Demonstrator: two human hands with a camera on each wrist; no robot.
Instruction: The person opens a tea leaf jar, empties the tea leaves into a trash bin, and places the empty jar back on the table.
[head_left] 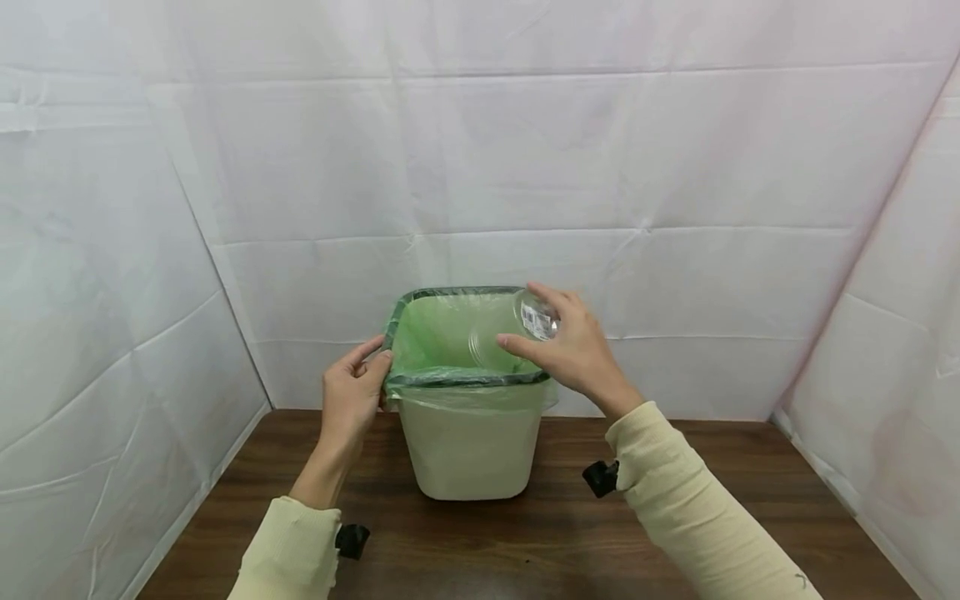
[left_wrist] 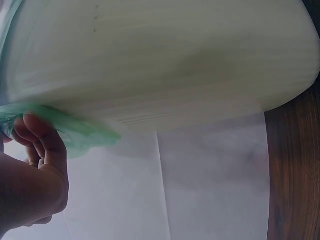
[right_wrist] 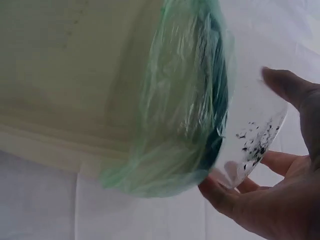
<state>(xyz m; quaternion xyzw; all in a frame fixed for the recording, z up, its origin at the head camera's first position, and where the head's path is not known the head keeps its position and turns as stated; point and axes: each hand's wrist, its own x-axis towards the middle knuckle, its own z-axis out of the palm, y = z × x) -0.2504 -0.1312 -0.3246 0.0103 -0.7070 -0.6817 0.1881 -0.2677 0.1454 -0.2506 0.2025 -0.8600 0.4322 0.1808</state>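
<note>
A whitish trash bin (head_left: 468, 454) stands upright on the table, lined with a thin green trash bag (head_left: 427, 329) folded over its dark green rim. My left hand (head_left: 352, 387) holds the rim and bag at the bin's left side; its curled fingers (left_wrist: 47, 137) show beside the bag in the left wrist view. Over the right part of the opening, my right hand (head_left: 576, 350) grips a clear plastic cup (head_left: 498, 329) lying tilted on its side. A white barcode label is on the cup's end near the palm. Dark specks mark the cup (right_wrist: 257, 145) in the right wrist view.
The brown wooden table (head_left: 480, 550) runs up to a white cloth backdrop (head_left: 480, 167) close behind the bin. More white cloth walls (head_left: 877, 333) stand at left and right. A black wrist mount (head_left: 600, 478) hangs at each sleeve.
</note>
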